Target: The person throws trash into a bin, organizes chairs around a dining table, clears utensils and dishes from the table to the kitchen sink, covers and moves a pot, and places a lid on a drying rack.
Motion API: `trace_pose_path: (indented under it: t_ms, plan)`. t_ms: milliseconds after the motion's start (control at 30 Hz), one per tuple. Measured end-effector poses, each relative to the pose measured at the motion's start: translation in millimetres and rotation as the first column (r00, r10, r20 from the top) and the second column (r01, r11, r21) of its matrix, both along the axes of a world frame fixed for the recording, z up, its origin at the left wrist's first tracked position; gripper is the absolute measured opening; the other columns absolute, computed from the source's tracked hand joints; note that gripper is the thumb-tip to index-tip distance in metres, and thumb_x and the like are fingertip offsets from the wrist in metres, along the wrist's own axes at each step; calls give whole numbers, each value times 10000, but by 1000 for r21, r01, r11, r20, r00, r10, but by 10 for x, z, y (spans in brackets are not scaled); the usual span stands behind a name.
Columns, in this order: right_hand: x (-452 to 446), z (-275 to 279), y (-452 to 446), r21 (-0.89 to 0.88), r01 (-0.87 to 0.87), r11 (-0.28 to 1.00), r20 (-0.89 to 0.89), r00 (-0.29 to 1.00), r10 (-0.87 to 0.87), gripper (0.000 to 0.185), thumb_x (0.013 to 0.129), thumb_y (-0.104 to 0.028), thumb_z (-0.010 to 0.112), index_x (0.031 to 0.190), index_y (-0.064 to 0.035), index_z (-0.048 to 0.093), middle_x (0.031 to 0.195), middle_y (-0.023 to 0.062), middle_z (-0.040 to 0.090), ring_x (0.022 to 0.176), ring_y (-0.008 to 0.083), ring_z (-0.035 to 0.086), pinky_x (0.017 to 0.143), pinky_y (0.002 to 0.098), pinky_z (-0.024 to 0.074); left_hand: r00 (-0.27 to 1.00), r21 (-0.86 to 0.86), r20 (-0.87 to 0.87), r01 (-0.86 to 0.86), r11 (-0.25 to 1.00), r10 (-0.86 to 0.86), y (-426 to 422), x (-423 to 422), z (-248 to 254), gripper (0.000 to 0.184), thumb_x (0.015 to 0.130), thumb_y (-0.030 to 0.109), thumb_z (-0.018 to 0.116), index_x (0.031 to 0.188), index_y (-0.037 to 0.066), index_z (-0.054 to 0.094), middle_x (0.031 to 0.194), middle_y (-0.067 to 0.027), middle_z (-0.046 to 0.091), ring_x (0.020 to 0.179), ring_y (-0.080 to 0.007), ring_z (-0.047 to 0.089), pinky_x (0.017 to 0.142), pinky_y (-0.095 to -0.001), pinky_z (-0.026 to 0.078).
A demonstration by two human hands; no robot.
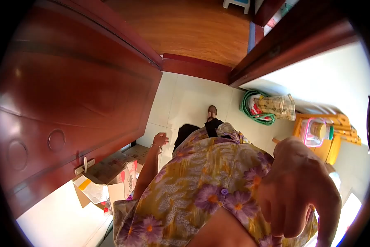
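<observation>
My left hand hangs low at my side, small in view, fingers loosely bent, with nothing visible in it. A band circles that wrist. It is nearest to the cardboard boxes beside the door. My right hand is raised close to the camera at the lower right. Its fingers droop downward with a gap between them, and no object shows in them. Behind it is my flowered garment in yellow and purple. One shoe stands on the pale tiles.
A dark red door stands ajar on the left. A raised threshold separates the tiles from a wooden floor. On the right are a green-rimmed bag and a wooden rack with a clear plastic container.
</observation>
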State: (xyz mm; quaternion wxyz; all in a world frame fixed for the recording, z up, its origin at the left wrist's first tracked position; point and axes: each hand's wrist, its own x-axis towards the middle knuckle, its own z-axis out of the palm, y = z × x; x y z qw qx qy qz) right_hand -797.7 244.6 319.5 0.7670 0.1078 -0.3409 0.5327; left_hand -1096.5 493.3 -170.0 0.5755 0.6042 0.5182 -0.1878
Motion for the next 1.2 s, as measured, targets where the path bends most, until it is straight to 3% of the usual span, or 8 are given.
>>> trace_pose_path:
  t_ms: [200,267,433,600,667,733,933,1200]
  plan:
    - [966,-188,760,362,-43,931,236,971,-46,201,875,-217,511,997,-108,629,656,37,594,354,35,326,271,160,273,880,-105,-109,-472,875,462,389,-265,-233,296,878,251,478,1089,42,486,836,-163,634,623,-235,627,518,-314,500]
    - [1306,-305,971,279,-71,958,299,954,-16,241,873,-195,499,1001,-15,597,615,67,513,394,110,378,372,240,352,867,-155,-123,-498,853,483,561,-143,-356,277,880,253,475,1059,43,496,824,-153,628,620,-228,619,518,-314,498]
    - [2209,-830,1575,-112,31,993,428,904,20,366,812,-281,584,973,47,579,588,52,457,419,111,375,422,252,323,968,-143,-186,-198,970,170,1338,878,-405,242,886,260,468,983,45,521,793,-127,613,613,-211,597,516,-314,491]
    - [2870,-1499,2077,-691,175,701,221,975,-26,311,842,-289,557,948,4,565,569,-58,331,484,39,278,436,205,184,984,-40,-107,140,989,-143,2869,2606,-435,236,891,267,461,908,47,546,762,-102,598,606,-194,576,514,-313,485]
    - [3081,-1782,2204,-780,227,583,213,973,-93,260,843,-283,560,920,-35,575,568,-65,302,480,38,260,434,209,173,999,31,27,18,999,-19,3327,3413,-256,243,894,270,458,878,48,556,750,-92,592,603,-188,567,514,-313,482]
    - [3306,-1964,2346,-805,283,522,226,959,-171,237,870,-242,527,900,-10,565,570,-45,383,458,34,261,418,204,175,969,64,227,-120,991,102,3409,4343,276,284,903,256,446,1051,25,520,856,-141,622,652,-180,607,531,-272,493]
    - [4295,-2880,2605,-854,429,294,382,901,-206,225,865,-259,540,884,-36,548,583,-56,416,473,24,313,433,184,239,901,18,375,228,973,-218,3229,6283,440,311,901,261,458,1103,26,488,890,-143,618,702,-193,626,570,-266,500]
    - [5918,-3463,1973,-864,502,28,498,862,-98,272,851,-300,518,855,-43,608,579,-44,430,465,45,357,422,208,289,822,-259,204,569,780,-532,2695,7274,-486,281,903,296,434,1029,67,537,776,-83,619,589,-137,591,496,-241,459]
